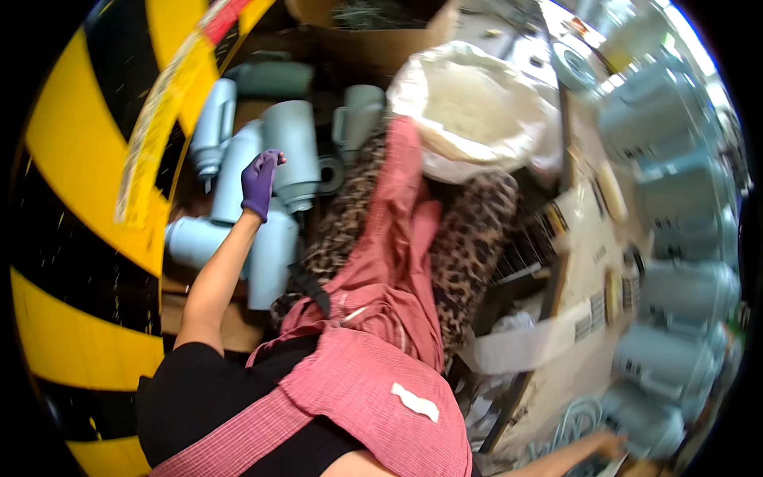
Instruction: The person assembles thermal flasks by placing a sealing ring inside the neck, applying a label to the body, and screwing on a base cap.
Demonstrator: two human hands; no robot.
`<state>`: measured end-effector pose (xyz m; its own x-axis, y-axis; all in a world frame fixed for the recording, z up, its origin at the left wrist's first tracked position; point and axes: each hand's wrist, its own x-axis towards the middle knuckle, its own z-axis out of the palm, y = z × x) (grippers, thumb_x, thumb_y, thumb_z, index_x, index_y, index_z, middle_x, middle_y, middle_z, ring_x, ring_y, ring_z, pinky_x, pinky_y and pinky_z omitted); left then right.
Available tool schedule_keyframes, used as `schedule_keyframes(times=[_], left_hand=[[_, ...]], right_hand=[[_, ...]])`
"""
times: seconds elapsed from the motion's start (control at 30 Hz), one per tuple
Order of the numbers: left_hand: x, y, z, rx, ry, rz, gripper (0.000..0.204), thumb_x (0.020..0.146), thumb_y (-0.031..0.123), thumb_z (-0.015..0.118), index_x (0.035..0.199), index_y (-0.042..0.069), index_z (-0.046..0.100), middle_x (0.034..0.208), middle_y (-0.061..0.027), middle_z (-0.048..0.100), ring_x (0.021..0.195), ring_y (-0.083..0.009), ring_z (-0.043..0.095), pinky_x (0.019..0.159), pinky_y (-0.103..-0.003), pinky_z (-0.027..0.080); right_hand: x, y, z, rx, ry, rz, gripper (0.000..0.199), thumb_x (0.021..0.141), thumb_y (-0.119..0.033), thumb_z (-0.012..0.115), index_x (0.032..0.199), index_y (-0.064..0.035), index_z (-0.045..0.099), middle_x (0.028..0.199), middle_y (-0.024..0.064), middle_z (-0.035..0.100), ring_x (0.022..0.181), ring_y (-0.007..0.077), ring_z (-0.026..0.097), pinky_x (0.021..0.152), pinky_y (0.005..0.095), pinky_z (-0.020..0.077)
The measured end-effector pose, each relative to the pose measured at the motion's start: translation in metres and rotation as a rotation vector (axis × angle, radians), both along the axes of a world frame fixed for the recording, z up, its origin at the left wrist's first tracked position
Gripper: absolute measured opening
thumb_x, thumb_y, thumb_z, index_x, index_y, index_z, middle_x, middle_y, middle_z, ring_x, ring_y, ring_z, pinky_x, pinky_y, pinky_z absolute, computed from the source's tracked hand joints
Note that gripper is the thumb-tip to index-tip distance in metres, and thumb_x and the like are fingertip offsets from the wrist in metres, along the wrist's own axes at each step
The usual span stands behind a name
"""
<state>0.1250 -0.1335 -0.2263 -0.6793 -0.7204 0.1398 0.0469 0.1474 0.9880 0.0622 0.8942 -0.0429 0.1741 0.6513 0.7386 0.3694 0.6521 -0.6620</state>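
Note:
My left hand [260, 184], in a purple glove, reaches forward into a heap of pale blue cylindrical housings [230, 191]. Its fingers curl around the side of one upright housing [291, 151]. More of these housings lie on their sides around and below the hand. My right hand [610, 444] is stretched out at the lower right edge, next to a pale blue housing [648, 425] and some coiled cable [576, 421]. That hand is blurred and partly cut off, so its grip is unclear. A red checked apron [373, 358] hangs over my front.
A yellow and black striped barrier [79, 159] curves along the left. A white plastic sack [469, 111] stands ahead, with a cardboard box [373, 36] behind it. A row of pale blue housings [675, 238] lines a workbench [584, 262] on the right.

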Motion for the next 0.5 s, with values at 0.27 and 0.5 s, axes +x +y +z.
schedule_keyframes(times=[0.27,0.5], left_hand=[[-0.064,-0.124,-0.061,-0.305,-0.661,-0.013,0.057,0.096,0.035,0.062,0.144,0.006,0.054,0.136,-0.0162,0.063,0.12,-0.0264,0.063,0.104,-0.035,0.047],[-0.172,-0.164,-0.052,-0.822,-1.36,-0.166,0.081,0.086,0.051,0.062,0.158,0.024,0.036,0.159,-0.0101,0.042,0.144,-0.0348,0.041,0.12,-0.058,0.02]], right_hand=[[-0.051,-0.251,0.007,0.563,-0.532,0.771,0.029,0.094,-0.017,0.069,0.119,-0.001,0.067,0.131,0.0176,0.062,0.119,0.0334,0.058,0.106,0.0474,0.0425],[-0.104,-0.494,-0.004,1.055,-0.734,1.316,0.026,0.089,-0.004,0.07,0.112,-0.0153,0.074,0.131,0.0068,0.058,0.127,0.0292,0.05,0.113,0.0472,0.0383]])
